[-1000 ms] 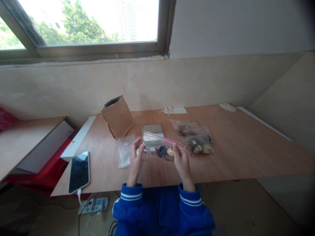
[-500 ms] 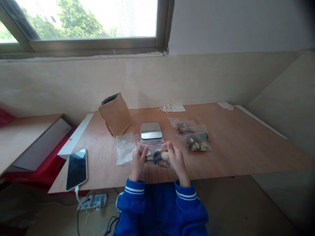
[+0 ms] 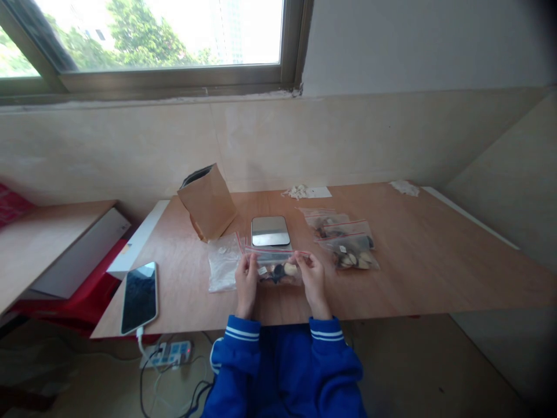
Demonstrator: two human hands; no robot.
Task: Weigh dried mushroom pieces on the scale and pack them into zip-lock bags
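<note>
Zip bag pinched at both ends over the near side of the counter

The left hand pinches the left end of its red-striped top edge between thumb and fingers; the right hand pinches the right end the same way. Dark and pale pieces show through the clear plastic, along with a small white label. Whether the bag's bottom touches the counter, I cannot tell.

Just beyond it lies a scale with a shiny top. Beside the left hand is a whitish plastic bag, with a brown paper bag standing tilted behind it. To the right lie more filled bags, overlapping. At the far edge, a pale pile sits against a white card. A phone lies at the left end, a white cable plugged into its near end.
</note>
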